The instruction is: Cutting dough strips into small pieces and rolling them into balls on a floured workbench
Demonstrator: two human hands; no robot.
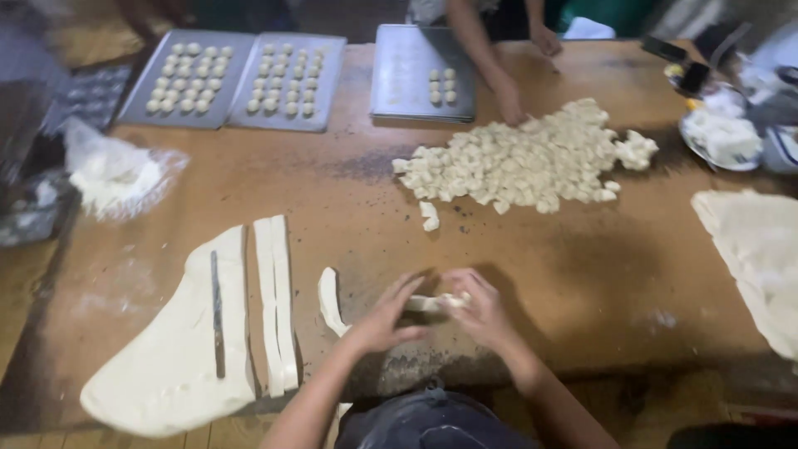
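Pale dough strip (432, 303) is pinched between both of the person's hands at the near edge of the wooden table (349, 191). The left hand (384, 318) has its fingers (405, 288) closed on one end of the strip, and the right hand (480, 312) has its fingers curled on the other end, so the strip hangs just above the board between them.

Soft dough held like this could stretch thin or tear unevenly if the two hands pull apart too hard, giving pieces unlike those in the pile of cut pieces (524, 162) further back. It could also stick to warm fingers, since the loose flour (112, 179) lies well apart at the far left. The curved strip (330, 301) just beside the left wrist could be dragged or squashed by the forearm. The dark blade (217, 312) rests on the rolled dough sheet (179, 349), near the left elbow, and a careless sweep could knock it. Two long cut strips (277, 303) lie between that sheet and the hands.

Across the table another person's hand (509, 101) works at the pile beside a tray (407, 79) with a few dough balls, and two fuller trays (233, 79) stand to its left.
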